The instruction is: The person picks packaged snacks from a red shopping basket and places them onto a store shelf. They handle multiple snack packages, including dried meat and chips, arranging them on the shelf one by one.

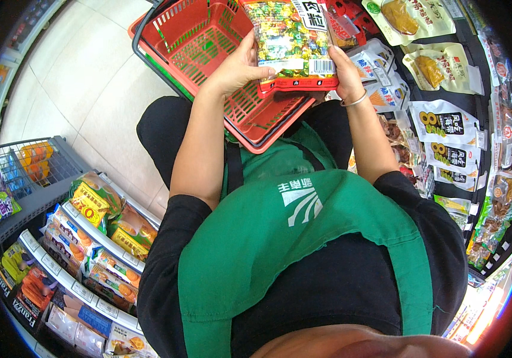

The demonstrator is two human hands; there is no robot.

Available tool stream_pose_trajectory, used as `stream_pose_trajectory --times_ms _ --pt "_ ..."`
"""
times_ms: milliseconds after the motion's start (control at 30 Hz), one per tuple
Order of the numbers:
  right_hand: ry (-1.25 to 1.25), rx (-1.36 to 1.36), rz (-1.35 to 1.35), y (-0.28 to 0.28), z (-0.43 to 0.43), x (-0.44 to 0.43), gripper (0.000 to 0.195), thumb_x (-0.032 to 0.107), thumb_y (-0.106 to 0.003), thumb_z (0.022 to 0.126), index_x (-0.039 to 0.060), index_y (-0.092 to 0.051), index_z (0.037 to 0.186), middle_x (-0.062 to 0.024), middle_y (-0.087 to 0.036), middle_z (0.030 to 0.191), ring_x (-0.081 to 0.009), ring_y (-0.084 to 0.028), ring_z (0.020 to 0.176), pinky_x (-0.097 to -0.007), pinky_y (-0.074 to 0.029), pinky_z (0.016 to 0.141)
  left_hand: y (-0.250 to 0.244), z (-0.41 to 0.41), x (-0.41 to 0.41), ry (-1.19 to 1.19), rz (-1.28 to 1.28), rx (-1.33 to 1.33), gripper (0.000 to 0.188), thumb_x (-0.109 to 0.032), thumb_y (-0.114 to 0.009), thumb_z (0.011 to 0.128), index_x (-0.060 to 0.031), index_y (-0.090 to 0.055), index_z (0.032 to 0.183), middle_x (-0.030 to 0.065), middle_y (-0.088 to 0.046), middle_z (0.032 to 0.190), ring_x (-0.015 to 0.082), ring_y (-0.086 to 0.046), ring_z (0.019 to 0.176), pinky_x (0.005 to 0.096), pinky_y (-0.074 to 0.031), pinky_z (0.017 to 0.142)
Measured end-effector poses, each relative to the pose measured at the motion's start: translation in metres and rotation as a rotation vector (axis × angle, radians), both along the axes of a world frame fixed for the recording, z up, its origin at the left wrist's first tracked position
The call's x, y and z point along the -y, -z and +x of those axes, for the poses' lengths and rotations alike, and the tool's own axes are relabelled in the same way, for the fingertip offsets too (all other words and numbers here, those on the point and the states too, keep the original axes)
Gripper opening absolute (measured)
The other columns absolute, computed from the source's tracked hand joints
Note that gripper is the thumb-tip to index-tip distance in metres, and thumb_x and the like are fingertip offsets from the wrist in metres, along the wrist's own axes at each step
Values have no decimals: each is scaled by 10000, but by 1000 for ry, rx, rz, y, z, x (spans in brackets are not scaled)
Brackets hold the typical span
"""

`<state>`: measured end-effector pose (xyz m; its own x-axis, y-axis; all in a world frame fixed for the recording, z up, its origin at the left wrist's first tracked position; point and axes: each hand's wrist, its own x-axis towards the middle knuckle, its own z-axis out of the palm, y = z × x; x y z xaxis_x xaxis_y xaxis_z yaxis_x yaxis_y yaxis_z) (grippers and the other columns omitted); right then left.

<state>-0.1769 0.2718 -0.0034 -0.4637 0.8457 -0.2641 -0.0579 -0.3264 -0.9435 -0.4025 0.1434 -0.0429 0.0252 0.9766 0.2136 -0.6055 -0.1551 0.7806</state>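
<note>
Between both hands I hold a large clear-and-red bag of wrapped sweets point(289, 42), its printed lower edge towards me. My left hand point(233, 67) grips the left side, thumb lying across the front near the bottom. On the opposite side, my right hand point(347, 74), with a bangle at the wrist, grasps the lower right edge. Below the bag, a red plastic shopping basket point(244, 114) sits between my knees, with a green basket point(159, 71) showing under it. The part of the red basket behind the bag is hidden.
Packaged snack bags point(444, 125) hang on the shelving close by my right arm. At lower left stands a shelf of biscuit packs point(72, 241), with a wire basket point(34, 159) beyond it. Pale floor tiles point(103, 80) run along the left side.
</note>
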Motion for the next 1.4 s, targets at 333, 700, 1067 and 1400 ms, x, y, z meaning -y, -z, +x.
stream_pose_trajectory --times_ms 333,700,1067,1400 --pt "-116 -38 360 -6 -5 11 305 263 -489 989 9 -583 1131 2 -610 1039 -62 -547 905 -224 -444 812 5 5 -8 -273 -7 -156 910 -158 -748 799 -15 -130 1452 152 -382 1396 235 -379 1295 357 -319 1067" --pt "-143 235 778 -159 -46 -59 524 344 -431 987 95 -328 1436 -97 -494 1343 -178 -563 1071 -285 -465 826 -4 -1 0 -639 -103 -481 790 -108 -731 740 7 -304 1394 174 -458 1341 259 -449 1245 373 -365 1032" --pt "312 307 1338 -347 -188 -198 788 332 -652 825 -71 -292 1399 -240 -443 1361 -295 -512 1183 -345 -415 976 1 6 5 -569 -209 -762 677 -248 -693 773 -72 -389 1351 208 -589 1191 358 -586 1079 409 -470 884" --pt "294 304 813 -349 -223 -297 978 450 -751 740 71 -218 1468 -148 -419 1405 -339 -474 1199 -564 -323 957 1 -6 4 -587 -329 -806 654 -262 -682 776 -83 -399 1337 207 -591 1181 353 -591 1068 416 -472 877"
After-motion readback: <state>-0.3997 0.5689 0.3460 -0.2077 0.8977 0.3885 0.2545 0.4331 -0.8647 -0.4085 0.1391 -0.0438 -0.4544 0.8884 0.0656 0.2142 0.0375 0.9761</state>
